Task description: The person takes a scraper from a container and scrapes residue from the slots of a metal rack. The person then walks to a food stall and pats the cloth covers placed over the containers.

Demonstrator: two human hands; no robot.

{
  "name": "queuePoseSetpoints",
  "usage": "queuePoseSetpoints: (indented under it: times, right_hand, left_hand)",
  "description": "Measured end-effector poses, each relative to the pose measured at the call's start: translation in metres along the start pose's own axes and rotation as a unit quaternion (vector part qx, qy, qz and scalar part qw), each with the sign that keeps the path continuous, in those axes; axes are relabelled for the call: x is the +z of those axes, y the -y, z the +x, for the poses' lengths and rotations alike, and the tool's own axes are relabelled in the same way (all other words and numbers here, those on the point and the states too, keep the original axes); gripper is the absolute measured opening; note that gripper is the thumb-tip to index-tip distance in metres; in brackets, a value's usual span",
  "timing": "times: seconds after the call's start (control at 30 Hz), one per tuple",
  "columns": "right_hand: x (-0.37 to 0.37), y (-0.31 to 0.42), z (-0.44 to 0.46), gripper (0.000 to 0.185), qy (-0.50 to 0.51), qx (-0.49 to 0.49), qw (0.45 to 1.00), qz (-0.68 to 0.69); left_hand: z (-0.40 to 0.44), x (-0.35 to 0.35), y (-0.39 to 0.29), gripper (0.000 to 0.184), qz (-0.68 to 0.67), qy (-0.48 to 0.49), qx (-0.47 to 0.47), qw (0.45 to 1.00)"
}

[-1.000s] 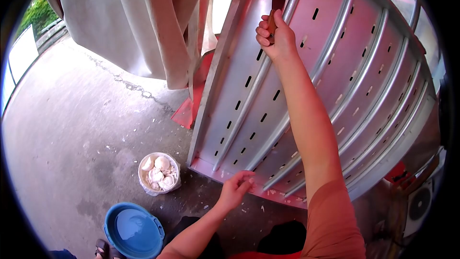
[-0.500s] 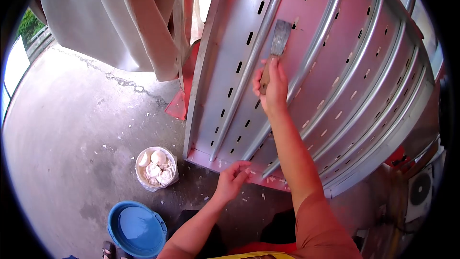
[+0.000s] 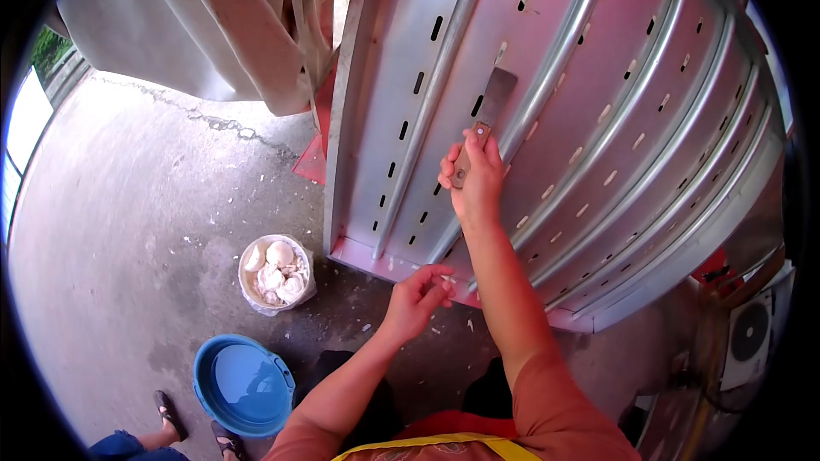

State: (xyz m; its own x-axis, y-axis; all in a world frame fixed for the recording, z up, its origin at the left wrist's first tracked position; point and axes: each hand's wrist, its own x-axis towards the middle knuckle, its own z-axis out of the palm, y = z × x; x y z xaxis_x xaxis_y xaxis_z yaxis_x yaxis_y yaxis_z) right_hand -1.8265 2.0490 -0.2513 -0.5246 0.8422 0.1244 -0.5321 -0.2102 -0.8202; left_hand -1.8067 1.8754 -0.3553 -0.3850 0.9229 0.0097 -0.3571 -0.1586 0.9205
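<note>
Scraper [image 3: 494, 104] in right hand [image 3: 477, 177], over the slotted metal panel [image 3: 363, 162], between two tubular ribs, blade pointing up and away from the wearer. Can't tell if the blade touches metal. Right fingers wrapped around the wooden handle [image 3: 464, 168], clamped on it, thumb along it. Left hand [image 3: 412, 306] near the panel's lower edge, fingers loosely curled, index finger and thumb slightly apart; can't tell if a scrap sits between them. Panel has rows of slots; some dark, others showing pale material. Pale bits also on the lower edge and on the concrete floor [image 3: 111, 230]. Left of the panel's lower corner: lined bucket [image 3: 244, 283] with white lumps [image 3: 278, 253]. Blue basin [image 3: 200, 382] below the bucket, liquid inside. Another person's sandaled feet [image 3: 171, 416] beside the basin. Grey-beige cloth [image 3: 201, 26] hangs at upper left. Fan unit [image 3: 752, 333] at far right.
</note>
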Motion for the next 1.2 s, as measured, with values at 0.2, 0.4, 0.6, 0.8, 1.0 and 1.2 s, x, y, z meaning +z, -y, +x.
queuePoseSetpoints:
  times: [0.2,0.4,0.6,0.8,1.0,1.2]
  right_hand:
    - [0.009,0.007,0.004,0.012,0.002,-0.004,1.000,0.004]
    - [0.004,0.012,0.027,0.012,0.031,-0.062,0.997,-0.039]
    - [-0.009,0.017,0.009,0.012,0.018,-0.032,0.997,-0.065]
    - [0.018,0.061,0.046,0.010,0.043,-0.086,0.993,-0.064]
    - [0.027,0.066,0.050,0.009,0.028,-0.062,0.995,-0.072]
    - [0.033,0.077,0.065,0.010,0.061,-0.086,0.993,-0.051]
  left_hand:
    - [-0.002,0.003,-0.001,0.022,0.025,0.003,0.002,1.000]
    - [-0.005,0.006,0.005,0.022,0.029,0.006,0.002,1.000]
    - [-0.002,0.006,0.002,0.022,0.035,0.007,-0.002,0.999]
    - [-0.001,0.010,0.006,0.021,0.048,0.013,0.007,0.999]
    - [-0.004,0.007,0.009,0.022,0.052,0.013,0.001,0.999]
    - [-0.001,0.007,0.013,0.022,0.056,0.032,0.010,0.998]
